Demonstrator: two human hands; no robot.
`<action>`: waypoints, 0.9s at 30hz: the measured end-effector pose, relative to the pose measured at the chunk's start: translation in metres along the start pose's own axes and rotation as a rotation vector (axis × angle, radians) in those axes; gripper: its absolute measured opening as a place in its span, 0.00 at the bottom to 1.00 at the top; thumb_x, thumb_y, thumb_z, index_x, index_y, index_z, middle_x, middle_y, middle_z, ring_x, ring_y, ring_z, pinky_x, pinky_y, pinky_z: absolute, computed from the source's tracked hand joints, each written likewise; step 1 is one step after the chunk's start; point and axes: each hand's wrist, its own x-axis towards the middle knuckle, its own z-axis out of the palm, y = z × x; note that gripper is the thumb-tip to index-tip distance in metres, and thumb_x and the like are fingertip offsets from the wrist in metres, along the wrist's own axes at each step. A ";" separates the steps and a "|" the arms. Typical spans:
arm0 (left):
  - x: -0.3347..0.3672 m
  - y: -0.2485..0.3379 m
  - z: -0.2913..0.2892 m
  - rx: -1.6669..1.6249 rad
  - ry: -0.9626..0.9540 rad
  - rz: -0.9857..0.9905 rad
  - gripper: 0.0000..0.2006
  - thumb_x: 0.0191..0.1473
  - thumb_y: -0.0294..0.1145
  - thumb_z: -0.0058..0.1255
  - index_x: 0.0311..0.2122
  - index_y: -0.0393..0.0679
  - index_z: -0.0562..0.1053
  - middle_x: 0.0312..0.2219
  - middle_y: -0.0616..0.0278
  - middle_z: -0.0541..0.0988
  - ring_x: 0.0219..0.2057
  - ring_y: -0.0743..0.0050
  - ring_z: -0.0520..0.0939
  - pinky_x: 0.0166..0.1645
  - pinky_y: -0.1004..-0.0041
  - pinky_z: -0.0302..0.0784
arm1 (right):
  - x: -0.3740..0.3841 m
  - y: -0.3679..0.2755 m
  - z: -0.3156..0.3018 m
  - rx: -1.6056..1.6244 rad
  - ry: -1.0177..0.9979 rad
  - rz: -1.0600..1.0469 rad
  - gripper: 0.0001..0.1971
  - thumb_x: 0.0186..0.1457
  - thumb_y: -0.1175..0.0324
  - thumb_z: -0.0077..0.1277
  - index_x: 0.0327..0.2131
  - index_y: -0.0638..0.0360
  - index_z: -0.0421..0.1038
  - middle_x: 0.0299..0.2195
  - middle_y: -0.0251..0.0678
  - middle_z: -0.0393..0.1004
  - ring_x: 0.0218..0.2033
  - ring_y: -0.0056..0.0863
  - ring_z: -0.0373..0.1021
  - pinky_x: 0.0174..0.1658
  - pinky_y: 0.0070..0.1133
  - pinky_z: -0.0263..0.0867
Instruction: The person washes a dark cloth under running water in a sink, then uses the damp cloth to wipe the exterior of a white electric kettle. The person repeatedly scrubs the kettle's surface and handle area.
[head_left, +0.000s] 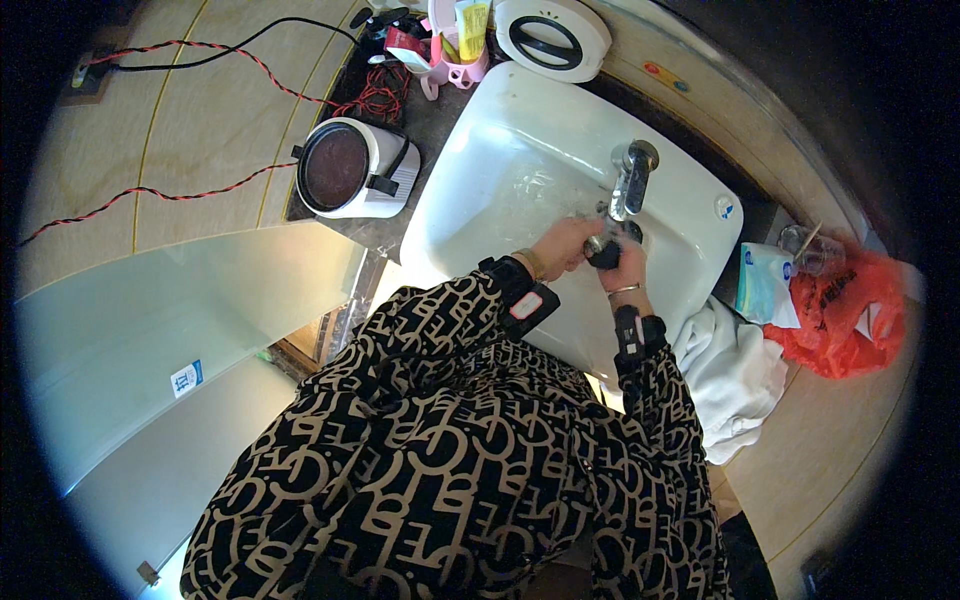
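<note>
In the sink (455, 190), the right hand (630, 268) closes round a small dark thing (605, 253), just at 7 o'clock from the tap (630, 185). The left hand (562, 246) curls against it from 9 o'clock; blur hides whether those fingers grip too. About the sink, a white pot (398, 172) stands on the worktop (440, 112) at 10 o'clock, a pink cup (468, 74) at 11, a red bag (850, 315) at 4, and a white cloth (730, 375) at 5.
</note>
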 end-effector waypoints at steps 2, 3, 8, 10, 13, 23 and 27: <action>0.001 -0.001 0.002 -0.063 -0.017 -0.054 0.17 0.57 0.49 0.43 0.28 0.44 0.70 0.13 0.69 0.62 0.12 0.82 0.59 0.16 0.77 0.50 | 0.007 0.000 -0.013 -0.018 0.006 0.025 0.11 0.56 0.68 0.45 0.43 0.58 0.67 0.37 0.34 0.73 0.37 0.28 0.71 0.37 0.26 0.68; 0.005 -0.005 0.003 -0.100 -0.021 -0.078 0.17 0.58 0.49 0.43 0.28 0.45 0.70 0.13 0.69 0.61 0.11 0.82 0.59 0.16 0.77 0.50 | 0.006 -0.001 -0.009 -0.055 0.009 0.034 0.12 0.56 0.68 0.45 0.43 0.58 0.67 0.37 0.35 0.73 0.36 0.29 0.70 0.36 0.26 0.68; 0.012 -0.012 -0.012 -0.117 0.130 -0.005 0.18 0.58 0.49 0.41 0.26 0.46 0.69 0.12 0.71 0.62 0.11 0.83 0.59 0.15 0.76 0.51 | -0.007 0.012 0.017 0.046 0.015 -0.006 0.11 0.56 0.68 0.44 0.40 0.62 0.68 0.33 0.36 0.74 0.31 0.31 0.71 0.32 0.29 0.68; 0.020 -0.016 -0.015 -0.138 0.244 -0.024 0.20 0.58 0.52 0.39 0.22 0.48 0.67 0.11 0.72 0.62 0.11 0.82 0.60 0.15 0.76 0.52 | -0.020 0.016 0.034 -0.160 -0.077 0.005 0.10 0.51 0.73 0.51 0.39 0.60 0.69 0.33 0.34 0.74 0.31 0.28 0.72 0.34 0.24 0.69; 0.016 -0.018 -0.017 -0.115 0.160 -0.056 0.21 0.58 0.54 0.37 0.22 0.50 0.67 0.11 0.71 0.62 0.11 0.81 0.59 0.16 0.77 0.51 | -0.034 0.018 0.059 -0.419 0.074 -0.186 0.10 0.50 0.70 0.53 0.36 0.63 0.70 0.32 0.34 0.74 0.30 0.27 0.72 0.33 0.23 0.68; -0.012 -0.009 0.002 0.301 0.148 0.223 0.24 0.59 0.54 0.35 0.25 0.43 0.68 0.12 0.67 0.64 0.12 0.81 0.60 0.17 0.77 0.53 | -0.009 -0.005 0.025 -0.147 0.228 0.034 0.10 0.49 0.67 0.57 0.34 0.61 0.72 0.32 0.35 0.75 0.27 0.28 0.73 0.27 0.26 0.69; 0.028 -0.061 -0.026 0.414 0.245 0.590 0.21 0.60 0.50 0.36 0.28 0.42 0.69 0.13 0.67 0.65 0.12 0.81 0.58 0.17 0.77 0.54 | -0.035 -0.001 0.061 -0.353 0.164 0.019 0.14 0.47 0.68 0.59 0.37 0.62 0.73 0.31 0.32 0.75 0.26 0.27 0.72 0.28 0.25 0.68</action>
